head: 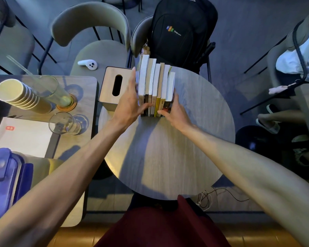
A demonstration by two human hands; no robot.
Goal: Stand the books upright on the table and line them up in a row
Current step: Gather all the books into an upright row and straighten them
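Observation:
Several books [155, 82] stand upright side by side in a row at the far side of the round wooden table [168, 157], spines toward me. My left hand [130, 100] lies flat against the left end of the row, fingers straight along the outer cover and thumb across the spines. At the right end, my right hand [175, 111] presses against the last book, fingers on its cover and thumb touching the spines. The row is squeezed between both hands.
A wooden tissue box [114, 86] sits just left of the books. The left table holds stacked paper cups [16, 93], two glasses [64, 123] and a white box [23, 136]. A black backpack [182, 31] rests on a chair behind the books. Someone sits at far right.

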